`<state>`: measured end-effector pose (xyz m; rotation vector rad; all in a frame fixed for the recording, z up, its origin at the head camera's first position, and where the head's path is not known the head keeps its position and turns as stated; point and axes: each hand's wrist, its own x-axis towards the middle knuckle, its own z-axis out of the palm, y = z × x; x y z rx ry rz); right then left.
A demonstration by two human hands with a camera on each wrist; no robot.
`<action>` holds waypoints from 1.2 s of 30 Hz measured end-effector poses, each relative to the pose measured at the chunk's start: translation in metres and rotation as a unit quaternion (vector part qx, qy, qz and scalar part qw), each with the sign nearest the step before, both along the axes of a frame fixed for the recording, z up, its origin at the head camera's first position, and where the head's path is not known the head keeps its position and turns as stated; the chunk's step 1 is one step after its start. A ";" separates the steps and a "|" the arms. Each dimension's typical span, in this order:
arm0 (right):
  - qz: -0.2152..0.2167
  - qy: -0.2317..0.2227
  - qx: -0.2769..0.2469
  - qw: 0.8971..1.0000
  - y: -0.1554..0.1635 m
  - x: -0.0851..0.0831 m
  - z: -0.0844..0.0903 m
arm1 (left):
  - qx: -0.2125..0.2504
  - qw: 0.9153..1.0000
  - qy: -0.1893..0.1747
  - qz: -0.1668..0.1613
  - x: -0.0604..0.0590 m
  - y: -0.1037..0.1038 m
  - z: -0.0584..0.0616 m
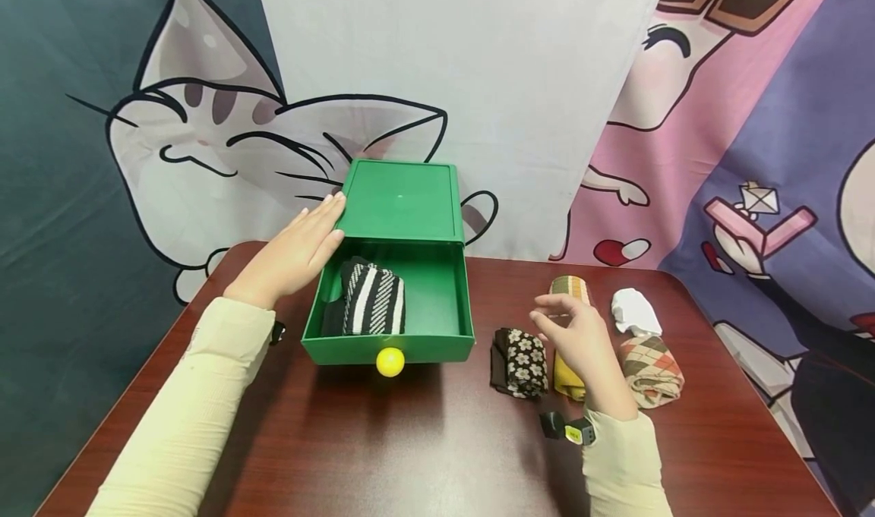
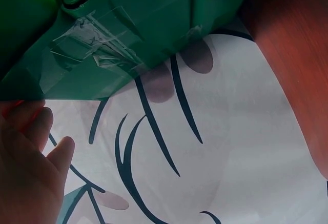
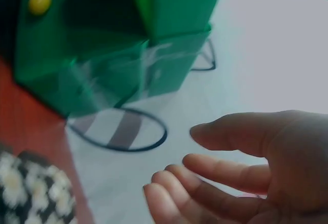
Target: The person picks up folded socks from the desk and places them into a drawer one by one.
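My left hand [image 1: 290, 255] lies with straight fingers against the upper left side of a green drawer box [image 1: 403, 202]. The drawer [image 1: 437, 297] is pulled out, with a round yellow knob [image 1: 390, 362] on its front. Inside, at its left, sits a folded pair of black-and-white striped socks [image 1: 374, 301]. My right hand [image 1: 581, 338] hovers above the folded socks to the right, fingers loosely bent; the right wrist view shows nothing between thumb and fingers. Below it are black floral socks [image 1: 526, 364] and yellow socks [image 1: 569, 376], partly hidden, with plaid socks [image 1: 570, 284] behind.
Farther right lie a white bundle [image 1: 634, 312] and argyle-patterned socks [image 1: 652, 373]. Everything stands on a reddish-brown table [image 1: 437, 441]. A printed cartoon cloth [image 1: 513, 84] hangs right behind the box. Clear tape [image 2: 97, 44] covers the box's side.
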<state>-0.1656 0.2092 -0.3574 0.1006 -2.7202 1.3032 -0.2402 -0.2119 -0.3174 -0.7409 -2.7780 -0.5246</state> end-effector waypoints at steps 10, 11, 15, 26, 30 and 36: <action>-0.031 -0.089 0.081 0.992 0.011 0.001 -0.029 | 0.000 1.000 0.000 -0.003 -0.002 0.001 -0.002; -0.033 -0.097 0.087 0.991 0.012 0.001 -0.031 | 0.001 1.000 0.000 -0.002 -0.001 0.001 -0.002; -0.034 -0.117 0.105 0.987 0.012 -0.003 -0.036 | 0.004 1.000 -0.004 0.000 0.000 0.000 -0.002; -0.034 -0.100 0.151 0.983 0.002 -0.005 -0.046 | 0.008 1.000 0.002 -0.002 0.000 -0.002 -0.003; -0.031 -0.110 0.139 0.984 0.000 -0.007 -0.051 | 0.009 1.000 0.005 -0.006 -0.001 -0.002 -0.003; -0.025 -0.138 0.143 0.980 0.000 -0.010 -0.057 | 0.013 1.000 0.003 -0.008 -0.001 -0.002 -0.004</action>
